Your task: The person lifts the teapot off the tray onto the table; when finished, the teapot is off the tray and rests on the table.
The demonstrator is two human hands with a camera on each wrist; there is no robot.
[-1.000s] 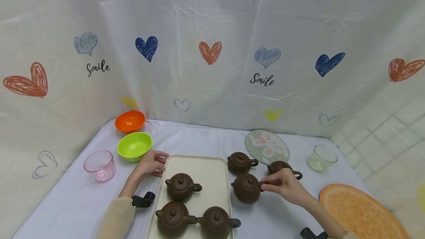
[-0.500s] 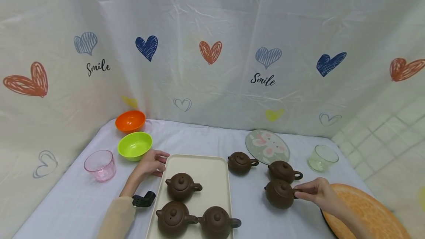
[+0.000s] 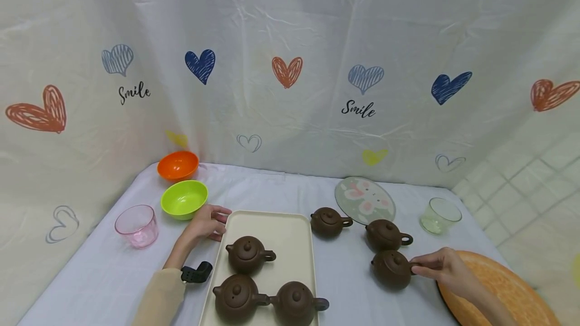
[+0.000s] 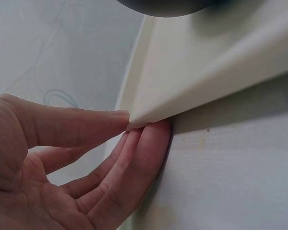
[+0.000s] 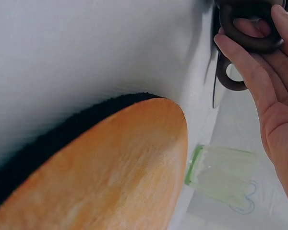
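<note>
My right hand [image 3: 446, 271] pinches the loop handle of a dark brown teapot [image 3: 391, 269] at the right of the table. In the right wrist view, the thumb and fingers close on that handle [image 5: 240, 38]. Just behind stands a second brown teapot [image 3: 384, 234], and a third teapot [image 3: 327, 222] sits to its left, beside the tray. With thumb above and fingers below, my left hand [image 4: 110, 158] pinches the rim of the cream tray [image 3: 276, 228] at its left side. On the tray are three more teapots: one in the middle [image 3: 246, 254] and two [image 3: 236, 297] near the front.
On the left stand an orange bowl [image 3: 177, 166], a green bowl [image 3: 183, 199] and a pink glass [image 3: 137, 226]. A round rabbit mat [image 3: 365, 200] lies at the back right, near a pale green glass [image 3: 440, 216]. An orange-patterned round cushion [image 3: 498, 286] lies at the front right.
My right hand has carried its teapot from beside the tray to the right, in front of the second teapot. The left hand and the tray have stayed put.
</note>
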